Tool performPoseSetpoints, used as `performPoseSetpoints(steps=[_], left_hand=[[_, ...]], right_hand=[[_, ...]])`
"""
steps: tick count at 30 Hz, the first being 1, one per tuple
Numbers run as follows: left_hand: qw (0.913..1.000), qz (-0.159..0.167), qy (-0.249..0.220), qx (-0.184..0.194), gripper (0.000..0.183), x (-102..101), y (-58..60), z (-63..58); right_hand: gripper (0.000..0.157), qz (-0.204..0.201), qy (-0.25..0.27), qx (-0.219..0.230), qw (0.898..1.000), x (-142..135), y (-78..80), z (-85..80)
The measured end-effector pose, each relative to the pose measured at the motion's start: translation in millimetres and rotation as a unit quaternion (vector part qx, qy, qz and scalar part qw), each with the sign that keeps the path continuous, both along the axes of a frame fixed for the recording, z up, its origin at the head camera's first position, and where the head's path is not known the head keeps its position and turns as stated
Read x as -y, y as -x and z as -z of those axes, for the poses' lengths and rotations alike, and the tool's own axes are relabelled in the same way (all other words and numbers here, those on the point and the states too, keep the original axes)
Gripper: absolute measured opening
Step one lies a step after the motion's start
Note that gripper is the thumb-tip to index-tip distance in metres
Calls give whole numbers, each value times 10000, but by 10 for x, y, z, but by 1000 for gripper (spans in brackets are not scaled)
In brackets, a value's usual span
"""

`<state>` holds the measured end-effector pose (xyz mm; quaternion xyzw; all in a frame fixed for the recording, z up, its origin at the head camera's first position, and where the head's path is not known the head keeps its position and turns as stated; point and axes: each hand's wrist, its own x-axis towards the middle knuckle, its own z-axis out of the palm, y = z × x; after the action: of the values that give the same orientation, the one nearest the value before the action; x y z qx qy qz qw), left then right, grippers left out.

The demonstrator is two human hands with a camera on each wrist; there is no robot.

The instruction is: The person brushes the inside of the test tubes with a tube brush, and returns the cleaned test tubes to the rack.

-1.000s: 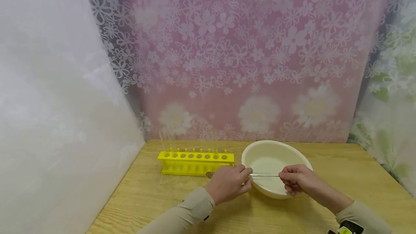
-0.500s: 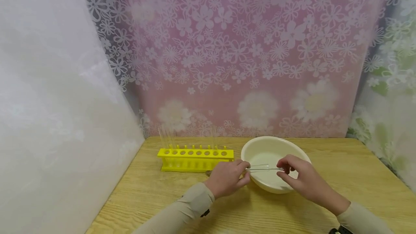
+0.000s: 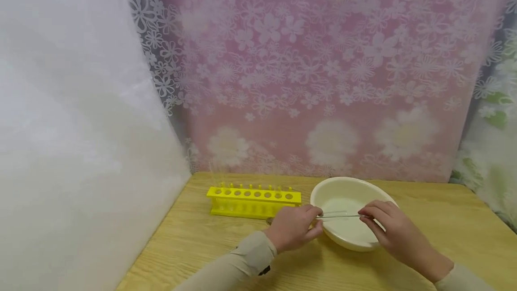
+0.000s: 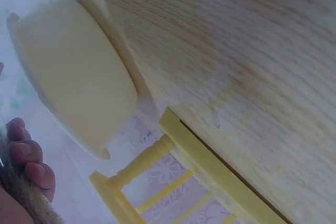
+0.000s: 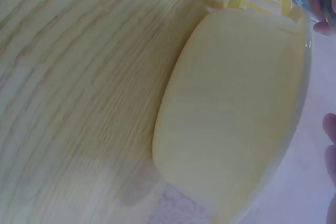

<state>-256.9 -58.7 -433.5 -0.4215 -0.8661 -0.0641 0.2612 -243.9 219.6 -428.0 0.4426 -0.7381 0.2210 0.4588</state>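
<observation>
My left hand [image 3: 295, 228] grips a clear glass test tube [image 3: 337, 213] held level over the near left rim of the white basin [image 3: 343, 179]. Inside the tube is a test tube brush, its brown bristles [image 4: 39, 208] lying within the left hand's curled fingers. A bit of the brush head [image 3: 269, 221] shows to the left of that hand. The thin wire handle [image 3: 352, 216] runs out of the tube's mouth to the right. My right hand [image 3: 397, 232] pinches the wire's end between thumb and fingertips, over the basin's right side.
To the left stands a yellow test tube rack [image 3: 254, 195] with a row of holes. A few clear test tubes [image 3: 216, 174] stand upright in it. The wooden table [image 3: 181, 246] meets a flowered curtain [image 3: 282, 138] at the back and a pale sheet [image 3: 81, 169] at the left.
My right hand has loosened and taken a fresh pinch on the brush wire, thumb now spread lower. The left hand keeps its grip on the tube. The head view has shifted slightly.
</observation>
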Motion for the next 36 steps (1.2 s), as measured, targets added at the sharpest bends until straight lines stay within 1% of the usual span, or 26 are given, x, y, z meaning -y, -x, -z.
performPoseSetpoints(steps=[3, 5, 6, 7, 8, 9, 10, 11, 13, 15, 17, 19, 21, 23, 25, 27, 29, 33, 34, 35, 36], left_hand=[[10000, -22, -26, -9, 21, 15, 0, 6], [9999, -77, -29, -88, 20, 31, 8, 0], [9999, -89, -32, -126, 19, 34, 10, -7], [9998, -97, -30, -183, 19, 36, 14, -12], [9997, -101, -14, -231, 19, 35, 18, -15], [9996, -94, -2, -273, 20, 33, 16, -21], [9995, -86, 9, -315, 20, 30, 17, -21], [9993, -83, 13, -360, 20, 27, 18, -20], [9988, -93, 20, -472, 19, 24, 14, -15], [9981, -87, 35, -614, 18, 20, 10, -6], [9970, -64, 43, -776, 18, 14, 13, 7], [9958, -26, 58, -912, 17, 10, 14, 20], [9947, 7, 66, -1025, 16, 7, 12, 22], [9942, 31, 86, -1067, 16, 0, 8, 25], [9940, 51, 119, -1087, 16, -7, -1, 22], [9935, 55, 150, -1123, 17, -21, -8, 18], [9930, 41, 178, -1171, 16, -31, -10, 23], [9911, 33, 209, -1316, 14, -50, -7, 40], [9905, 47, 224, -1356, 13, -55, -7, 47], [9899, 60, 240, -1395, 12, -60, -5, 55], [9892, 73, 255, -1443, 12, -65, -5, 62]], right_hand=[[36, -58, -105, -73, 9999, 12, -11, -10], [33, -111, -155, 35, 9998, 27, -10, -30], [30, -128, -170, 159, 9996, 32, -12, -41], [23, -166, -166, 323, 9992, 34, -18, -53], [13, -217, -140, 525, 9983, 34, -26, -63], [7, -245, -104, 798, 9965, 34, -40, -77], [12, -269, -57, 1107, 9935, 32, -55, -89], [21, -272, 1, 1462, 9889, 31, -73, -99], [35, -271, 150, 2187, 9753, 27, -107, -121], [33, -282, 332, 2896, 9562, 25, -139, -147], [24, -331, 492, 3477, 9357, 19, -157, -168], [17, -445, 578, 4024, 9126, 11, -166, -186], [15, -577, 622, 4499, 8891, 3, -166, -202], [20, -750, 687, 4988, 8607, -4, -158, -213], [28, -922, 781, 5460, 8290, -12, -150, -226], [34, -1020, 936, 5876, 7972, -24, -148, -247], [38, -1032, 1042, 6229, 7684, -38, -147, -269], [37, -758, 1190, 6806, 7190, -58, -150, -309], [36, -730, 1205, 6914, 7086, -63, -151, -313], [35, -692, 1243, 7046, 6952, -66, -153, -318], [34, -692, 1272, 7150, 6840, -69, -156, -323]])
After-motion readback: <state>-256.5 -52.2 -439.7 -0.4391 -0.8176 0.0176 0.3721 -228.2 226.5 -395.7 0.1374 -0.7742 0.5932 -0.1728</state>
